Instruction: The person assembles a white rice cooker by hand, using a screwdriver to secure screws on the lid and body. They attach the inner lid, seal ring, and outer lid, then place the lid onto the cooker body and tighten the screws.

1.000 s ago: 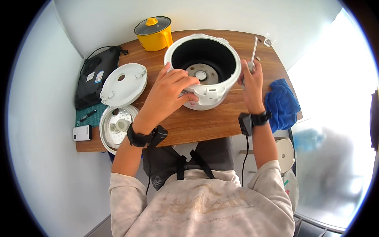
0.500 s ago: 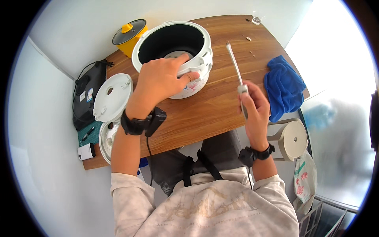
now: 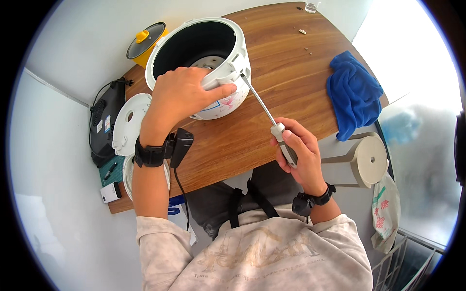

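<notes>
The rice cooker body (image 3: 201,63), lidless near the wooden table's (image 3: 272,116) far left corner, sits under my left hand (image 3: 182,94), clamped over its near rim, while my right hand (image 3: 298,148), fisted round the screwdriver (image 3: 264,109), should keep the tip square and press firmly there.

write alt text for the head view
Seen from above, a left hand steadies a white cooker body on a wooden table while the right hand holds a screwdriver, tip at its rim. A blue cloth lies to the right.
</notes>
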{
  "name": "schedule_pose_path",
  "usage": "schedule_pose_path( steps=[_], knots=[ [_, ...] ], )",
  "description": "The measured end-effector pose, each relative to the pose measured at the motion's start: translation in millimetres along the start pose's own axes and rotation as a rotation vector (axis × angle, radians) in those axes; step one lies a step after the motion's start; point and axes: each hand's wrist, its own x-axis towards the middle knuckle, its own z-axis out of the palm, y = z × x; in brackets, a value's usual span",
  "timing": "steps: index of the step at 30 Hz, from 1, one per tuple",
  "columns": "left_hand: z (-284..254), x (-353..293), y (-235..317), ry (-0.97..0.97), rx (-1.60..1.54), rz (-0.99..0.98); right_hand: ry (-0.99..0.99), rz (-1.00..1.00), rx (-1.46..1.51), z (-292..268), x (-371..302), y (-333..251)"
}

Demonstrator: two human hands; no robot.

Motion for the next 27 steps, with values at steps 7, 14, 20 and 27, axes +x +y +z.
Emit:
schedule_pose_path(
  steps=[7, 14, 20, 27],
  knots=[
    [0, 1, 1, 0.009, -0.019, 0.003, -0.016, 0.007, 0.077, 1, 4, 3],
    [3, -1, -1, 0.045, 0.007, 0.027, -0.039, -0.032, 0.047, 1, 5, 9],
    [4, 0, 0, 0.04, -0.016, 0.013, 0.0, -0.089, 0.024, 2, 6, 10],
    [5, 0, -1, 0.037, 0.002, 0.025, -0.002, -0.091, -0.019, 1, 9, 13]
  ],
)
